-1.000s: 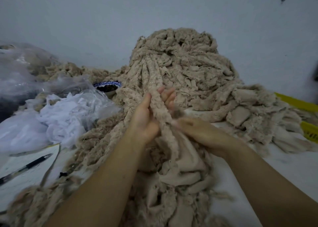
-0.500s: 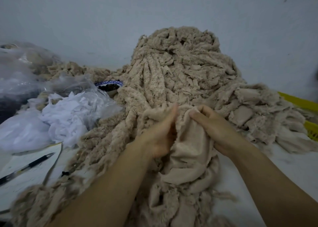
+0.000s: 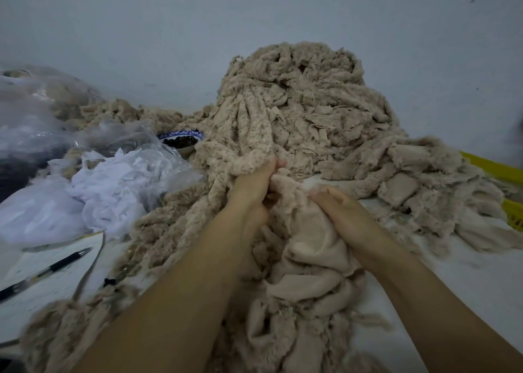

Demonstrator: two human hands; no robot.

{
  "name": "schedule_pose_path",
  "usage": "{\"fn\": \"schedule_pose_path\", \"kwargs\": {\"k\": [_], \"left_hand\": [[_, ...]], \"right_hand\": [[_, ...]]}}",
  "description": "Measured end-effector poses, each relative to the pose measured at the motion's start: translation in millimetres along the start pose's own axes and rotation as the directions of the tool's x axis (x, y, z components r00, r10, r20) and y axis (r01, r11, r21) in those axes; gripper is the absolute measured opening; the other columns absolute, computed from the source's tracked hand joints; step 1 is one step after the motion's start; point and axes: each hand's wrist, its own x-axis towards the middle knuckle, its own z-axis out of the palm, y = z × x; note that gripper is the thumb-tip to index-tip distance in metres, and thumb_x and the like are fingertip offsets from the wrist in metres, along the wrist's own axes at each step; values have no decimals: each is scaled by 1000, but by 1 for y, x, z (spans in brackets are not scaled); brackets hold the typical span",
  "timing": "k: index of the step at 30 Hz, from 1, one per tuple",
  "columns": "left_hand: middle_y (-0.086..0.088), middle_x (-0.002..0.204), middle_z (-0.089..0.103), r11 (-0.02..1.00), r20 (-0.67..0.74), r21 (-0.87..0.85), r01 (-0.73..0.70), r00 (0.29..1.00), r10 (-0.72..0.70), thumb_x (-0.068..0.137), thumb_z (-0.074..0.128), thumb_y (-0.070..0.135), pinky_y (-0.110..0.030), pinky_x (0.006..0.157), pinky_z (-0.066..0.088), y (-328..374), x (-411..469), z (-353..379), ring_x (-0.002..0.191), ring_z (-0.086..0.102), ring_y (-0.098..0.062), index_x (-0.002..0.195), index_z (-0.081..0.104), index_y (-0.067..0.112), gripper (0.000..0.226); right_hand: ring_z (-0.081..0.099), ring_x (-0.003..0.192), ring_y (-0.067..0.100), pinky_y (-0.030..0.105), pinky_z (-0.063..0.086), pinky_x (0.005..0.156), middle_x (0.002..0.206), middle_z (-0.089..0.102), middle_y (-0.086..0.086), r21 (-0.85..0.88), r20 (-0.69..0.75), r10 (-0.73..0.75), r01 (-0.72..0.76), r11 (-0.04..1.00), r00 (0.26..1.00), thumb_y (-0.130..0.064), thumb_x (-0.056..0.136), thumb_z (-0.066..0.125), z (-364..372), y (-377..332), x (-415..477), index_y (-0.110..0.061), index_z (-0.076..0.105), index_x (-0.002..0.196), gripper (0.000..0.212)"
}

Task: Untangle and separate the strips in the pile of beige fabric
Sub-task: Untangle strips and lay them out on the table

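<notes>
**Both hands on a bunch of strips at the foot of the pile**

Head view: The pile of beige fabric [image 3: 311, 109] rises just beyond both hands, against a pale wall. Fluffy strips [image 3: 249, 129] run out of it with their long axis pointing down from the pile's top toward the left hand [image 3: 252, 191]. More strips trail on past that hand's outer side toward the person.

The left hand grips the near ends of these strips, fingers curled round them. Between the two hands sits a smoother bunch [image 3: 308, 248] of the same cloth, hanging lengthwise toward the person. The right hand [image 3: 345, 219] lies on this bunch with its fingertips hooked into the top fold; its thumb is hidden.

Further out beyond the left hand lie crumpled white plastic [image 3: 113, 185] and a blue-rimmed bowl [image 3: 181, 142] of dark contents. Nearer the person are a pen [image 3: 45, 272] and a sheet of paper [image 3: 56, 285], its marks too faint to read. Far to the right hand's outer side shows a yellow edge [image 3: 492, 168].
</notes>
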Motion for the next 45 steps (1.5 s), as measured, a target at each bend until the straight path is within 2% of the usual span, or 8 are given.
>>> {"fn": "schedule_pose_path", "kwargs": {"k": [8, 13, 19, 23, 27, 33, 40, 45], "left_hand": [[-3, 71, 46, 994, -399, -101, -27, 917, -16, 105, 38, 17, -14, 27, 35, 15, 40, -72, 56, 46, -14, 74, 42, 16, 31], [-4, 66, 64, 942, -30, -324, 82, 995, -97, 103, 47, 37, -20, 40, 43, 4, 33, -46, 49, 57, -11, 90, 61, 12, 32], [1, 114, 71, 976, 329, 159, -149, 940, 90, 105, 41, 36, -27, 86, 53, 16, 13, -15, 110, 63, -13, 111, 71, 11, 40], [20, 124, 62, 876, 472, 354, -327, 871, 134, 103, 39, 48, -26, 105, 41, 17, -1, -2, 121, 54, 1, 108, 71, 34, 36], [10, 107, 71, 893, 551, 325, -310, 830, 87, 100, 47, 44, -26, 83, 52, 7, -7, 6, 95, 66, -8, 106, 75, 30, 31], [-4, 86, 71, 879, 168, -468, -91, 967, 190, 100, 52, 21, -21, 58, 48, 55, 11, -23, 68, 63, -11, 79, 73, 10, 31], [-2, 66, 55, 956, 673, 289, -55, 721, -162, 97, 51, 29, -15, 36, 22, 22, -5, -1, 38, 37, -4, 77, 61, 10, 29], [-5, 70, 59, 976, 786, 169, -134, 617, -51, 105, 35, 28, -16, 38, 29, 42, -13, 12, 43, 45, -6, 81, 64, 9, 43]], "right_hand": [[49, 52, 8, 24, 44, 49, 57, 51, -8, 230, -59, -129, 140, 963, 990, -42, 84, 62, -9, -10, -7, -30, 57, 58, 30], [46, 73, 21, 38, 37, 67, 79, 51, 6, 66, -167, 21, -10, 998, 986, -40, 98, 57, -22, 12, 8, -19, 56, 85, 25], [40, 54, 7, 29, 30, 55, 62, 45, -8, -476, 39, 48, -24, 879, 998, -36, 98, 50, -17, 8, 13, -21, 46, 70, 32], [55, 88, -7, 16, 39, 68, 114, 56, -10, -474, 81, -48, 81, 877, 996, -48, 96, 52, -5, -6, 12, -34, 61, 112, 23], [62, 83, -9, 23, 48, 75, 90, 67, -23, -253, 67, -194, 205, 946, 979, -43, 98, 53, 12, -18, 10, -46, 61, 93, 10], [48, 52, 9, 26, 43, 58, 54, 49, -4, 451, -232, 19, 90, 888, 973, -17, 95, 48, -24, -18, 20, -17, 51, 67, 29], [69, 74, 9, 22, 56, 67, 93, 69, -24, -65, 210, -154, 171, 983, 966, -20, 95, 56, 3, 0, 29, -29, 55, 124, 31], [57, 68, 4, 17, 47, 63, 73, 65, -11, -172, 290, -105, 159, 972, 951, -29, 99, 59, 3, 1, 29, -36, 70, 80, 23]]}}
